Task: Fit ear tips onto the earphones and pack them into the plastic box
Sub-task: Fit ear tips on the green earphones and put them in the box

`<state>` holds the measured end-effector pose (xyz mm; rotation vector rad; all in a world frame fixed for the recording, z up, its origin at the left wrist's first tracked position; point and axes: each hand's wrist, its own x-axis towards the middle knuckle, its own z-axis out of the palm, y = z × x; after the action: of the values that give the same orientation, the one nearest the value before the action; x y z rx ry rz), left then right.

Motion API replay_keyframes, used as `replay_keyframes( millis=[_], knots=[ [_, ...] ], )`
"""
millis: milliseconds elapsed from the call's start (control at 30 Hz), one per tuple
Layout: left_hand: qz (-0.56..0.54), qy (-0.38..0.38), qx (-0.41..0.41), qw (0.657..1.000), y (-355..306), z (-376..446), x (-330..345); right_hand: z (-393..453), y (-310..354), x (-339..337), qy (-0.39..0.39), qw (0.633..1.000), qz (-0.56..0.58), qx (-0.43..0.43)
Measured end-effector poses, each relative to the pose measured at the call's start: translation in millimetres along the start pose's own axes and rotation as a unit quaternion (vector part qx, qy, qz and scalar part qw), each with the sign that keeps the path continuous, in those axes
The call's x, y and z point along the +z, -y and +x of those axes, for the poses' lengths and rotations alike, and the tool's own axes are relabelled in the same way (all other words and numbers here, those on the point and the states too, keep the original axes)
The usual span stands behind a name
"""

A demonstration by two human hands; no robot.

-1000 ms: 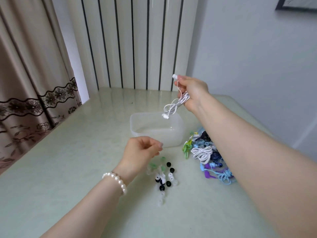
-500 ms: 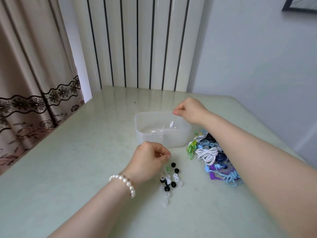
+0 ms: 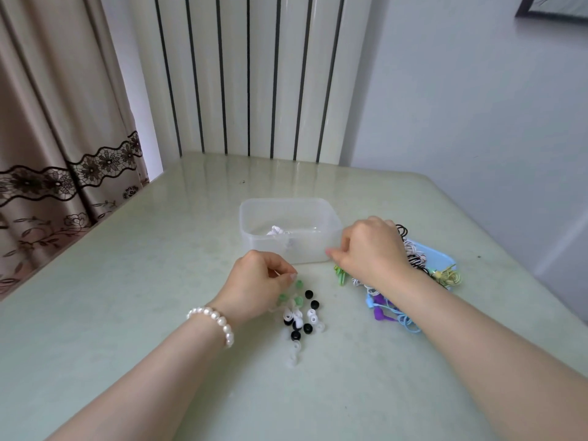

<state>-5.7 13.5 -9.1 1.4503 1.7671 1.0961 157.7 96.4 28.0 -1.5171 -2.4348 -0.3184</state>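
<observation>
Two bare forearms are reaching in from the bottom corners of the frame over a pale green surface (image 3: 133, 313). A pearl bracelet (image 3: 212, 322) is sitting on the left wrist, low and left of centre. Just right of it, a scatter of ear tips (image 3: 302, 316) in black, white, green and clear is lying loose at the frame's centre. The left hand (image 3: 259, 289) is hovering over the upper left edge of that scatter, its grip curled with thumb and forefinger drawn close together; whether they are pinching a tip I cannot tell. To the right, the right hand (image 3: 370, 249) is resting on a tangled pile of earphones (image 3: 410, 281) in white, black, green, blue, purple and yellow, its fingers curled down into the cords, though what exactly they are holding is hidden. Further up the frame, between and beyond the hands, the plastic box (image 3: 291, 230) is standing open with white earphones (image 3: 278, 231) lying coiled inside. A curtain (image 3: 60, 128) is hanging at upper left.
</observation>
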Motion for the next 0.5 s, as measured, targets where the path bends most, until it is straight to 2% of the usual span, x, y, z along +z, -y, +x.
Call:
replay_keyframes(
  millis=[67, 100, 200, 267, 333, 400, 500],
  knots=[
    [0.005, -0.001, 0.004, 1.000, 1, 0, 1, -6, 3, 8, 0.043, 0.996, -0.081, 0.006],
    [0.007, 0.001, 0.005, 1.000, 2, 0, 2, -8, 4, 13, 0.039, 0.995, -0.093, 0.002],
    [0.015, 0.005, 0.008, 1.000, 1, 0, 3, -11, 4, 20, 0.015, 0.996, -0.087, 0.006],
    [0.013, 0.001, 0.014, 1.000, 1, 0, 3, -9, 0, 15, -0.010, 0.997, -0.065, 0.037],
    [-0.002, -0.006, 0.019, 1.000, 1, 0, 3, -4, -8, 3, -0.035, 0.996, -0.021, 0.085],
    [-0.022, -0.016, 0.024, 0.999, 0, -1, 4, -1, -16, -15, -0.092, 0.985, 0.081, 0.122],
    [-0.049, -0.031, 0.037, 0.998, -4, -3, 5, -4, -24, -40, -0.179, 0.944, 0.245, 0.131]
  ],
)
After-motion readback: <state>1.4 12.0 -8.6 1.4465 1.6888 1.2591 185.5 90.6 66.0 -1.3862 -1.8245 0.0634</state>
